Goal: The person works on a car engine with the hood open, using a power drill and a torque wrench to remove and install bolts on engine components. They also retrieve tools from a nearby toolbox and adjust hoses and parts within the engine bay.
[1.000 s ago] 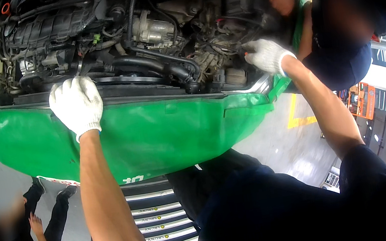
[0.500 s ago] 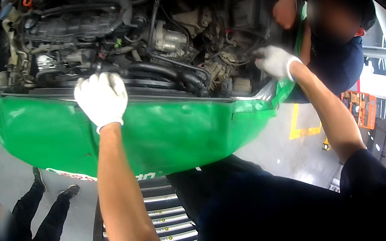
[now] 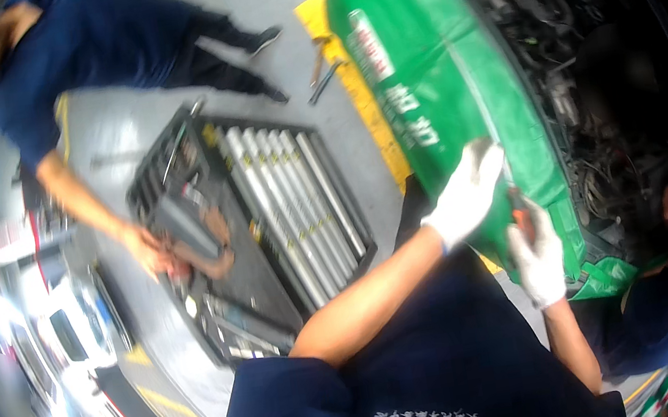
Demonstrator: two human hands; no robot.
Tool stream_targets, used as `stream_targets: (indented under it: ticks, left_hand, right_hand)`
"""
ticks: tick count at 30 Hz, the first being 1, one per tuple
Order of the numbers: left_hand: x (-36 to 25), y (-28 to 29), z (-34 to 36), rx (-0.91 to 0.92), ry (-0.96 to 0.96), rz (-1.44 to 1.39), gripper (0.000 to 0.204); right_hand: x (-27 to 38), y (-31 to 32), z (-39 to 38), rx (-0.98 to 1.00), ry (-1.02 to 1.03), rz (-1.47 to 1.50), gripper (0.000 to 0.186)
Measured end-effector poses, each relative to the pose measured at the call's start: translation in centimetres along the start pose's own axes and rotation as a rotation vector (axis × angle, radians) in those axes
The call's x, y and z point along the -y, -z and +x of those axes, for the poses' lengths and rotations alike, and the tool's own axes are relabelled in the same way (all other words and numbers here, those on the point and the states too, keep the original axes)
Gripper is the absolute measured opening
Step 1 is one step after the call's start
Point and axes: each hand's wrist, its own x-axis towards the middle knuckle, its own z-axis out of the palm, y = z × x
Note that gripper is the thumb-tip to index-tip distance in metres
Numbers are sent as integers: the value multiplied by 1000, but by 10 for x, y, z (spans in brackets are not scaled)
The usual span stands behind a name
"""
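In my white-gloved right hand (image 3: 539, 256) is a tool with an orange-red handle (image 3: 520, 214) and a thin pale shaft; it looks like a screwdriver. The fingers are wrapped round its handle. My left hand (image 3: 467, 194), also gloved in white, has its fingers pressed together at the shaft, just beyond the handle. Blur hides how firmly they touch it. Both hands are above the green fender cover (image 3: 432, 58) draped over the car's front. To the right lies the open engine bay (image 3: 564, 82), dark in its far part.
A black tool cart (image 3: 277, 289) with silver-fronted drawers stands at left. A co-worker's hand (image 3: 148, 252) reaches onto its top among tools. A hammer-like tool (image 3: 325, 82) lies on the floor by a yellow strip (image 3: 378, 125). Another person (image 3: 664, 307) leans in at lower right.
My view has swung left, bringing the cart and a co-worker into sight. Both hands have left the engine bay and come together over the cover; the orange-handled tool now shows in my right hand.
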Motion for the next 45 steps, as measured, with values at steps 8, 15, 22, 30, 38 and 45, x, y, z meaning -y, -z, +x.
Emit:
stream_targets:
  ticks: [8,15,22,30,38,45]
  left_hand:
    - [-61,182,-246,-780,197,-224,33]
    - [26,310,-428,-1364,365,-147,15]
    - [54,366,-427,-1362,782,475,59]
    - [38,360,-394,-1312,880,1203,63]
    - [-1,395,-347,-477,339,1603,35]
    - [3,415,-315,-150,335,1594,32]
  right_hand:
    - [95,-61,-48,753,760,-320,56]
    - [57,-59,-59,719,582,-531,49]
    - [71,-87,-49,727,490,-622,48]
    - [103,-113,-55,628,458,-606,49]
    - [107,-130,-69,598,429,-664,50]
    - [98,-122,-77,466,314,-590,51]
